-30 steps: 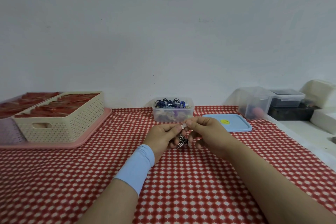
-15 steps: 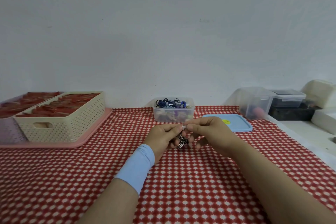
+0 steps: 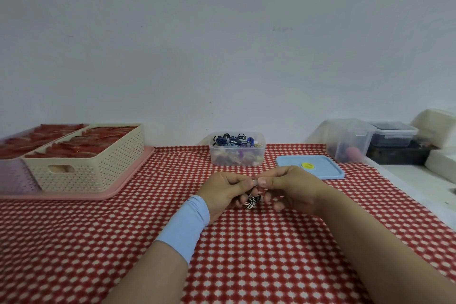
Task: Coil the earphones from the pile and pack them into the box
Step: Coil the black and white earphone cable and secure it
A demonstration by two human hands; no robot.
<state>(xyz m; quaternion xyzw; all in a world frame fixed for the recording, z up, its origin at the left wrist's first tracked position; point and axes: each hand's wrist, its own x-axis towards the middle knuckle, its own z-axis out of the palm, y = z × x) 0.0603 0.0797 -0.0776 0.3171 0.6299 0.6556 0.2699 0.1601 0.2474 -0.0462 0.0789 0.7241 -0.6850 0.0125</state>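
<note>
Little has changed in front of the box (image 3: 237, 158): left hand (image 3: 222, 190) and right hand (image 3: 291, 187) still pinch the coiled earphones (image 3: 251, 201) in curled fingers, so packing looks close

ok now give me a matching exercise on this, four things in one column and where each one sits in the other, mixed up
Things
1. clear plastic box of coiled earphones
2. flat light blue lid with a yellow circle
3. cream perforated plastic basket
4. black and white coiled earphone cable

Places
a. on the pink tray at the left
b. gripped by the left hand and right hand
c. far middle edge of the red checked cloth
d. flat on the cloth, right of the clear box

Pairs: 1-c, 2-d, 3-a, 4-b
</note>
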